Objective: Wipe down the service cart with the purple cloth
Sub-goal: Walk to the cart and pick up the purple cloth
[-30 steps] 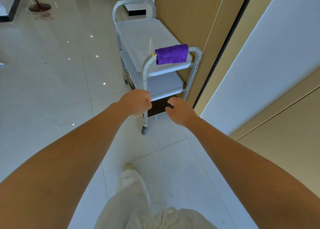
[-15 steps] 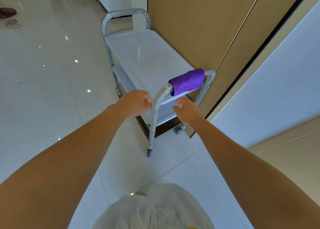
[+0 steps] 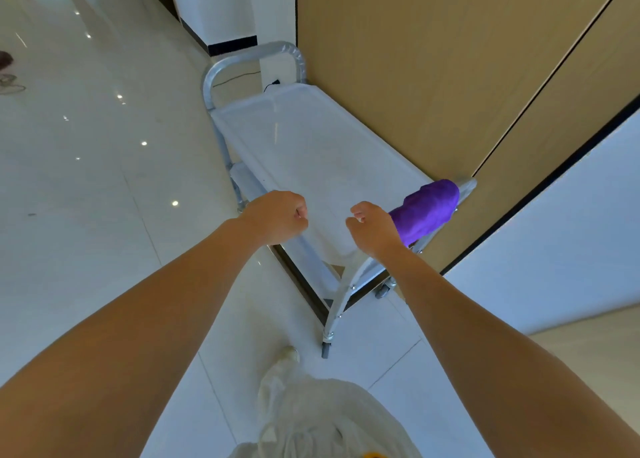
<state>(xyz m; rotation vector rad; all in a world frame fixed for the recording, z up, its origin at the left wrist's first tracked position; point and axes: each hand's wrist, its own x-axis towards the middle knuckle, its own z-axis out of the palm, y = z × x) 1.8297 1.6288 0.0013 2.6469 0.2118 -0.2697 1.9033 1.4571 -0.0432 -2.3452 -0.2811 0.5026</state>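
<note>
The service cart [image 3: 311,153] stands along the wood-panelled wall [image 3: 415,59], its top tray bare. The purple cloth [image 3: 424,210] hangs over the near handle's right end. The left hand [image 3: 277,217] is a closed fist holding nothing; the right hand [image 3: 375,227], fingers curled, seems to rest on the handle beside the cloth, though any grip is hidden. Since half a second ago, both hands have come over the tray.

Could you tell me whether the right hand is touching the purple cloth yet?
Cannot tell: in the head view the right hand overlaps the purple cloth, hiding any gap.
</note>
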